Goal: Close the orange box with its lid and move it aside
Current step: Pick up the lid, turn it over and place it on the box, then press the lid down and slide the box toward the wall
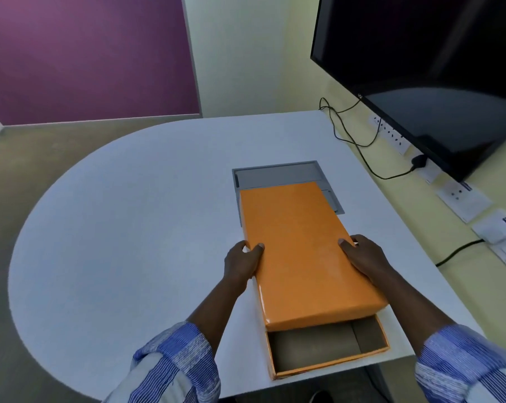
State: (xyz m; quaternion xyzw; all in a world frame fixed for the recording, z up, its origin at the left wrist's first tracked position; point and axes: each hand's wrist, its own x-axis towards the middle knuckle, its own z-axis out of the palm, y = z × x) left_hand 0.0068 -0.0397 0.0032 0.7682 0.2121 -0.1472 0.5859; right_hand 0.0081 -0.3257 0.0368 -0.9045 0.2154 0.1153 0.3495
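The orange lid (301, 251) lies over the far part of the orange box (327, 347), shifted away from me, so the box's near end shows its empty brown inside. My left hand (243, 264) grips the lid's left edge, thumb on top. On the opposite side, my right hand (365, 257) holds the right edge the same way. The box sits at the near right of the white table (135, 228), close to its front edge.
A grey recessed cable panel (277, 175) in the table lies just beyond the lid, partly under it. A large black screen (426, 68) hangs on the right wall, with sockets (461, 196) and black cables (362, 146) beside the table's right edge.
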